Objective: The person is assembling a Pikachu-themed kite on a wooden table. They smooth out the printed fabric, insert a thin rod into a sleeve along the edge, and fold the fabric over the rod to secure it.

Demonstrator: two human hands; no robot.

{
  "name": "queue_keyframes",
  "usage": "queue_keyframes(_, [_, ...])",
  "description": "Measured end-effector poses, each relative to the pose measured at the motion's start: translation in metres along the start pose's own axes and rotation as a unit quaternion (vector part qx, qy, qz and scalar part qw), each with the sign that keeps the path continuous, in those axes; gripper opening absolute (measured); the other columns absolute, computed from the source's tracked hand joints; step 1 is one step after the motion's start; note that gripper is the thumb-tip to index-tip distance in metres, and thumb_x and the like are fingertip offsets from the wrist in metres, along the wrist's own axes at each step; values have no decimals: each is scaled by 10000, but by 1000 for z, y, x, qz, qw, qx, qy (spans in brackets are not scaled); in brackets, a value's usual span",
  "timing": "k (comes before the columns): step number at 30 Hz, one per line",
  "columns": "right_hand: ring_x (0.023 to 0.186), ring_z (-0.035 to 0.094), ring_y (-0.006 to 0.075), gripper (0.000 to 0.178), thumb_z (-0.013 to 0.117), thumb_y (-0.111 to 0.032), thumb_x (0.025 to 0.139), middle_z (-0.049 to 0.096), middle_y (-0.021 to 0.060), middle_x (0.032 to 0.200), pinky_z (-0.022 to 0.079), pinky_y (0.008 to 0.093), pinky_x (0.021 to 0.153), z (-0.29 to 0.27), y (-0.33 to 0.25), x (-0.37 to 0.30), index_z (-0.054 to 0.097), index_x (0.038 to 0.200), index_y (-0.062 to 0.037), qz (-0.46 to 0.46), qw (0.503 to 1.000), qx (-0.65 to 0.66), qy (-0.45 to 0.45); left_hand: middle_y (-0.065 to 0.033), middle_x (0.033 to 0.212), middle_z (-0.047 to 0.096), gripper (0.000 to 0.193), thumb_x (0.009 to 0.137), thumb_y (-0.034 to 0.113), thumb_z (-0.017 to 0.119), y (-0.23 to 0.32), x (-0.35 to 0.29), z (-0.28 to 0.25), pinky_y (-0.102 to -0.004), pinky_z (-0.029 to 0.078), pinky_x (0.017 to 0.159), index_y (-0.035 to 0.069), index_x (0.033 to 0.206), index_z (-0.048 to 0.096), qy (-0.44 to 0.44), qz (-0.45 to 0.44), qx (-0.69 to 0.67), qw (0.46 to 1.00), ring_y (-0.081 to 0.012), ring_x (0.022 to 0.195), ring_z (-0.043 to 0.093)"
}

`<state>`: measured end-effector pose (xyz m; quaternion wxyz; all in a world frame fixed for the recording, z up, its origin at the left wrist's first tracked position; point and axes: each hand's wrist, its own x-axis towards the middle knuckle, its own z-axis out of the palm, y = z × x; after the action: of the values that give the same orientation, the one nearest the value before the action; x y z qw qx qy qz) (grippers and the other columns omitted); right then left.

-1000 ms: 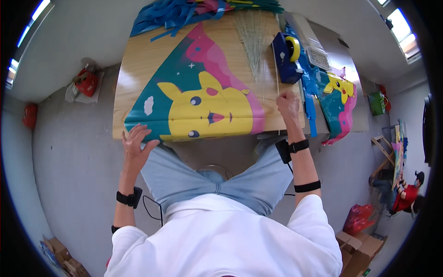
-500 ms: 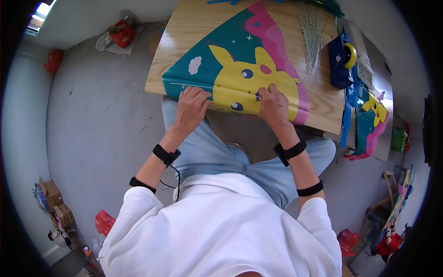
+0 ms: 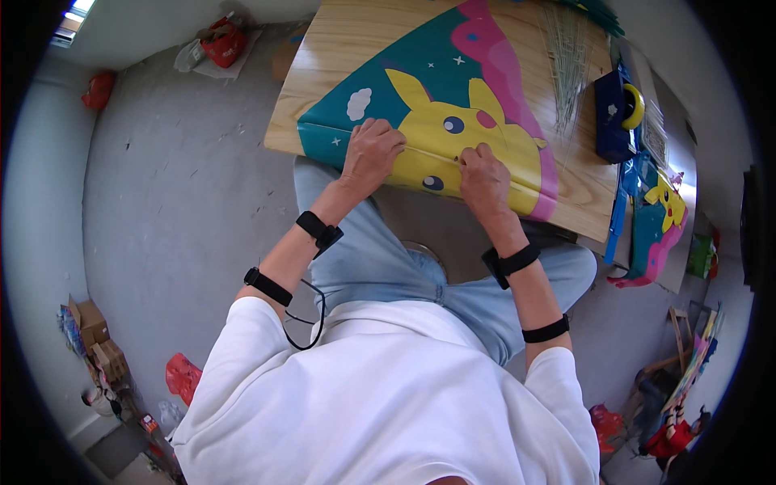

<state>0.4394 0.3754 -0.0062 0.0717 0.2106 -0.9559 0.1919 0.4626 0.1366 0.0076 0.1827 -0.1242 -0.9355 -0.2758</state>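
A triangular printed sheet [image 3: 440,129] like a kite's sail lies on the wooden table, teal with a pink wavy border and a large yellow cartoon animal. Its near edge hangs past the table's front, and a crease runs across it. My left hand [image 3: 373,155] is closed at that crease, on the left side of the yellow figure. Further right, my right hand [image 3: 487,184] pinches the crease over the yellow part. A thin pale line runs along the crease between the hands; whether it is a rod is unclear. The fingertips are partly hidden.
Thin pale sticks [image 3: 567,69] lie on the table [image 3: 588,190] at the right. Beside them stands a dark blue box [image 3: 613,121] with a yellow tape roll [image 3: 634,107]. A similar printed sheet [image 3: 659,230] hangs further right. Red bags [image 3: 224,44] rest on the floor.
My left hand has moved right and away from me along the crease, nearer my right hand. The right hand stays at about the same spot on the sheet. The whole view has shifted slightly.
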Motion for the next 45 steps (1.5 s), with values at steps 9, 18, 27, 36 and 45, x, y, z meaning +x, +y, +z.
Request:
queue_keyframes(9, [754, 654, 361, 77, 669, -112, 817, 593, 121, 915, 518, 487, 660, -4, 1, 0, 621, 869, -82, -4, 1000, 18, -3, -39, 870, 585, 16, 828, 110, 695, 0, 2, 10, -380, 443, 815, 97, 837, 689, -6, -3, 15, 1000, -254, 906, 570])
queue_keyframes(18, [751, 652, 364, 121, 650, -33, 725, 591, 138, 890, 523, 478, 659, -5, -3, 1, 602, 834, -58, -20, 1000, 18, 3, -54, 849, 597, 9, 819, 84, 678, -3, 5, 6, -392, 455, 806, 91, 824, 678, -3, 25, 53, 998, -270, 890, 582])
queue_keyframes(27, [819, 655, 335, 169, 662, -22, 681, 586, 138, 903, 518, 455, 686, 4, -12, 2, 610, 839, -56, -16, 1000, 0, 27, -83, 834, 624, 50, 786, 59, 708, -2, 5, 7, -408, 465, 768, 50, 819, 671, -3, 0, 0, 1000, -302, 848, 593])
queue_keyframes(36, [821, 649, 335, 156, 644, 6, 703, 576, 141, 906, 501, 455, 707, 1, -12, 7, 609, 846, -48, -32, 999, 1, 36, -39, 870, 608, 60, 797, 108, 713, -6, 4, 11, -404, 430, 800, 106, 826, 661, -18, -18, 10, 1000, -273, 901, 578])
queue_keyframes(45, [807, 648, 340, 154, 640, -3, 701, 581, 147, 892, 505, 458, 687, 7, -8, 7, 612, 846, -45, -32, 998, 13, 57, -50, 871, 600, 46, 815, 110, 694, -4, 5, 9, -405, 424, 805, 105, 843, 658, -28, -21, 11, 999, -277, 899, 572])
